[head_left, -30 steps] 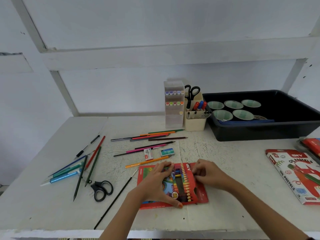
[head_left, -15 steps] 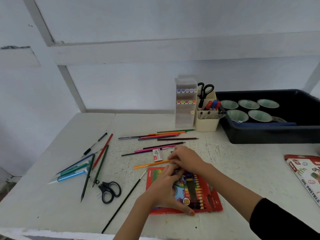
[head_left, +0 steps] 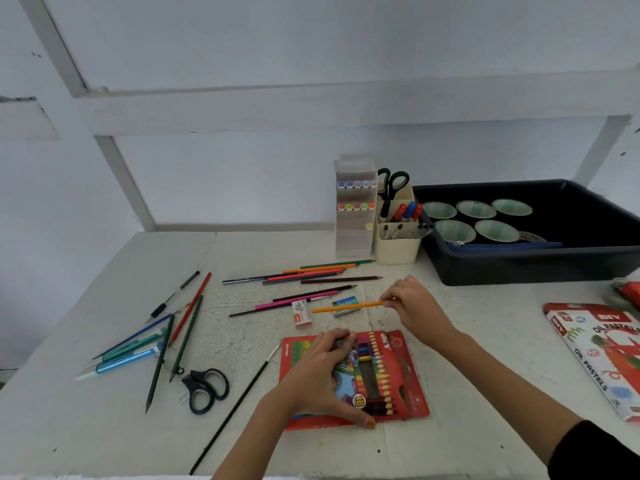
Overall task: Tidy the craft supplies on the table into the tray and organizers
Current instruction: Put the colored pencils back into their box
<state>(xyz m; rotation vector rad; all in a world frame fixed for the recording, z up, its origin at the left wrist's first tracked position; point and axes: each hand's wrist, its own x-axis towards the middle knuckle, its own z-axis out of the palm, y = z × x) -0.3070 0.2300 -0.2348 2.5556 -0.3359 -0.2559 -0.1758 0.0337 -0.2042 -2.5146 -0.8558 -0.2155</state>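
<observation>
A red box of coloured pencils [head_left: 408,375] lies open near the table's front edge. My left hand [head_left: 322,379] rests on its left half, fingers curved over the box and thumb at its lower edge. My right hand [head_left: 415,306] is just behind the box and pinches the right end of an orange pencil [head_left: 346,307], held level a little above the table. Several loose coloured pencils [head_left: 311,275] lie behind. The black tray [head_left: 519,268] stands at the back right, with the cream pen holder [head_left: 398,249] and clear marker organizer [head_left: 353,240] beside it.
Black scissors [head_left: 206,389] and a thin black brush [head_left: 239,407] lie front left. Pens and pencils [head_left: 138,348] are strewn at the left. Two small eraser packs [head_left: 301,313] sit mid-table. An oil pastels box [head_left: 602,355] lies at the right edge. Green bowls [head_left: 474,209] fill the tray.
My right hand left the pencil box, took the orange pencil from the table and lifted it to the right. My left hand stayed on the box.
</observation>
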